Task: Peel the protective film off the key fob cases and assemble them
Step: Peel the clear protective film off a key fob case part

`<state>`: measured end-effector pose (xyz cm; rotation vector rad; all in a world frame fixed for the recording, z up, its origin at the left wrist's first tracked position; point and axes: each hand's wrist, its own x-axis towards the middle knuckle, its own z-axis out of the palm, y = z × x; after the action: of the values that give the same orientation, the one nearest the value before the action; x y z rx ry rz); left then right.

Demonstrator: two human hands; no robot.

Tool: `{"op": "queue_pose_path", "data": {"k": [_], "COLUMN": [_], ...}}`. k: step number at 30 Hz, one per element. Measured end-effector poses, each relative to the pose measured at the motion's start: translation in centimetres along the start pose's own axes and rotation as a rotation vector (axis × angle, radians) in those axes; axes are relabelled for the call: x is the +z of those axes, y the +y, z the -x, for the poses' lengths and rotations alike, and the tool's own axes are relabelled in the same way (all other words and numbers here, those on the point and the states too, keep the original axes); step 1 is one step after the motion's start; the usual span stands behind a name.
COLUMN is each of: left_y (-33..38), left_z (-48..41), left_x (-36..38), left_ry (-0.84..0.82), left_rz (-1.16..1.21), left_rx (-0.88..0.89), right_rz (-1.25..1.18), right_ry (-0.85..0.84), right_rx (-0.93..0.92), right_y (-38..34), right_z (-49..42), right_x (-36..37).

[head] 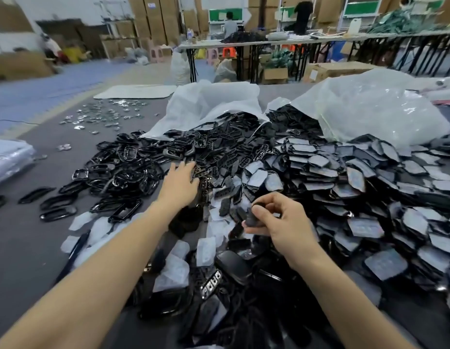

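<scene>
Right hand (277,222) pinching a small black case piece (254,217) by its edges; left hand (181,182) flat, fingers loose, touching button frames (214,172) just beyond its fingertips; probably light, stiff, slick plastic; best gripped at rims, film lifted from a corner.

Black key fob cases (219,159) heaped; film-covered ones (345,177) lie rightward.
</scene>
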<state>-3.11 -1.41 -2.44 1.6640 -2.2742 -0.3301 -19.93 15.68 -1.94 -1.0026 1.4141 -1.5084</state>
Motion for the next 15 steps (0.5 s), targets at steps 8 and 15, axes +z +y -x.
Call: {"op": "queue_pose_path", "data": {"k": [8,15], "left_y": [-1.3,-1.5], "left_z": [-1.6,-2.7], "left_x": [-0.2,-1.0], "left_ry": [0.14,0.064], "left_rz": [0.006,0.433], "left_rx": [0.064,-0.188], "right_rz": [0.075,0.115], "right_ry": [0.038,0.056], "right_rx": [-0.062,-0.032], "right_y": [0.1,-0.6], "right_z": [0.1,0.7], "right_x": [-1.1,-1.0]}}
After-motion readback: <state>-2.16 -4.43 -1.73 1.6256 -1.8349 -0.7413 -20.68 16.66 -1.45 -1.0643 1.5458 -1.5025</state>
